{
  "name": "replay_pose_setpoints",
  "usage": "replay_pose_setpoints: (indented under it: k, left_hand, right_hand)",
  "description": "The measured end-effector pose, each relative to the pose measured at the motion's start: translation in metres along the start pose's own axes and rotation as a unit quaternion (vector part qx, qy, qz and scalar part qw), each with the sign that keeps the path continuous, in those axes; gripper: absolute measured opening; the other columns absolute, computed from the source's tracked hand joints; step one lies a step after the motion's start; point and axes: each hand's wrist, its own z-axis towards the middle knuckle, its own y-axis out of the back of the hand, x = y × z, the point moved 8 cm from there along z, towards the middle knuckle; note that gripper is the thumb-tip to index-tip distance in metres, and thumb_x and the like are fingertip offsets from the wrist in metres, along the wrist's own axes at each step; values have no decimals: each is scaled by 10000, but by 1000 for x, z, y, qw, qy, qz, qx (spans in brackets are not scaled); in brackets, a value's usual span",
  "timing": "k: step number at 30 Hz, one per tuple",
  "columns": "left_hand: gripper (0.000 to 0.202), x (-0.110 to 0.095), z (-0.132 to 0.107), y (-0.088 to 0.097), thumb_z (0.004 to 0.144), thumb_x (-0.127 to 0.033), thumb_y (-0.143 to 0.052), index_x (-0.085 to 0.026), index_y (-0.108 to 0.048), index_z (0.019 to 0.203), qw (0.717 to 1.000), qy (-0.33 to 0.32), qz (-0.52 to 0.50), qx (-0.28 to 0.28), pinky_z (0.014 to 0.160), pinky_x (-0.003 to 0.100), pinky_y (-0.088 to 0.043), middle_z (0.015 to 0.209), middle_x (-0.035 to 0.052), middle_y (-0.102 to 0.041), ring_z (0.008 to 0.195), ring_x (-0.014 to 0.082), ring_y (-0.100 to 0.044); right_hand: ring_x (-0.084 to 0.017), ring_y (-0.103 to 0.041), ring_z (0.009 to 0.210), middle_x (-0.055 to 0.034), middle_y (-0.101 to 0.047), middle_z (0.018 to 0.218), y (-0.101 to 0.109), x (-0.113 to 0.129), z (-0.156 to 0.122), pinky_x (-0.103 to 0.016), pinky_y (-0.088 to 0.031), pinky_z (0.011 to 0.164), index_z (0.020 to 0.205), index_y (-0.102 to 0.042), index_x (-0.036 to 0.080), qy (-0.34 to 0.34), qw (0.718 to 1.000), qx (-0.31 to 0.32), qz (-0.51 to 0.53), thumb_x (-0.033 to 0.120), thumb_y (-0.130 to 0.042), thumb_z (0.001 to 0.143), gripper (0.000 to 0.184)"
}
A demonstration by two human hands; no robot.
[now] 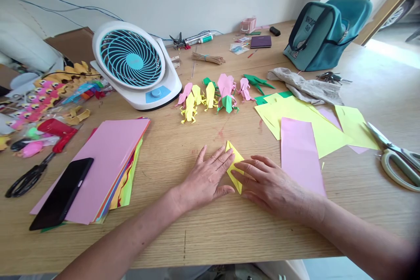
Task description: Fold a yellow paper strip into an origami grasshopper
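A small folded piece of yellow paper (233, 164) lies flat on the wooden table between my two hands. My left hand (210, 173) rests palm down from the left, its fingers stretched out with their tips on the paper's left edge. From the right, my right hand (265, 181) reaches over the paper's right side, fingers extended and slightly bent, touching it. Part of the paper is hidden under the fingers. Just right of my right hand lies a pink paper rectangle (300, 153). Beyond the hands stand several folded paper frogs, among them a yellow one (189, 110) and a pink one (226, 85).
Left is a stack of coloured paper (105, 148) with a black phone (62, 192) on it. A white fan (134, 59) stands behind. Yellow sheets (302, 118), scissors (395, 153), a grey cloth (305, 85) and a teal bag (324, 37) are on the right.
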Motion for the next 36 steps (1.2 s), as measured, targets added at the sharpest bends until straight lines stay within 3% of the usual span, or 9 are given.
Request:
replay_pose_setpoints:
  k: [5, 8, 13, 24, 32, 36]
  left_hand:
    - [810, -4, 1, 0, 965, -643, -277, -118, -166, 1572, 1000, -6, -6, 5, 1215, 592, -100, 1626, 184, -209, 1534, 299, -132]
    - [849, 2, 5, -1, 942, -678, -282, -111, -182, 1567, 998, -49, -18, 19, 1225, 540, -141, 1635, 194, -168, 1540, 285, -102]
    - [886, 14, 7, -3, 917, -714, -289, -141, -151, 1578, 997, -65, -29, 21, 1221, 495, -190, 1630, 182, -212, 1537, 276, -129]
    - [887, 15, 12, -1, 912, -712, -310, -165, -123, 1586, 999, -26, -10, 18, 1168, 582, -211, 1618, 197, -246, 1504, 326, -228]
    - [804, 15, 14, -6, 954, -667, -290, -185, -151, 1582, 999, 3, -10, 40, 1181, 648, -73, 1645, 170, -160, 1536, 332, -83]
    - [670, 18, 13, -5, 1016, -530, -303, -219, -133, 1584, 998, 21, -29, 45, 1191, 627, -70, 1654, 125, -149, 1543, 300, -52]
  right_hand:
    - [-276, -566, 1198, -146, -634, 1239, -2, 3, -1, -507, -440, 1045, 1352, -527, 141, 11, 1000, 5, 6, 251, -467, 987, 386]
    - [-272, -561, 1203, -144, -631, 1232, -4, 3, -1, -490, -438, 1052, 1261, -583, 132, 2, 1000, 16, 14, 276, -472, 989, 328]
    - [-273, -569, 1191, -147, -635, 1216, -3, 2, 0, -485, -449, 1040, 1181, -620, 132, -2, 1000, 19, 13, 274, -461, 989, 286]
    - [-285, -577, 1186, -144, -628, 1278, -6, 1, -1, -500, -462, 1034, 1217, -620, 132, -2, 1000, 14, 15, 267, -510, 970, 302]
    - [-289, -557, 1194, -174, -516, 1445, -8, -3, -2, -474, -481, 972, 1405, -506, 116, -11, 1000, 14, -3, 290, -492, 983, 457]
    - [-291, -574, 1143, -172, -512, 1468, -12, -4, -2, -472, -487, 924, 1451, -469, 119, -14, 1000, 9, -5, 306, -506, 978, 510]
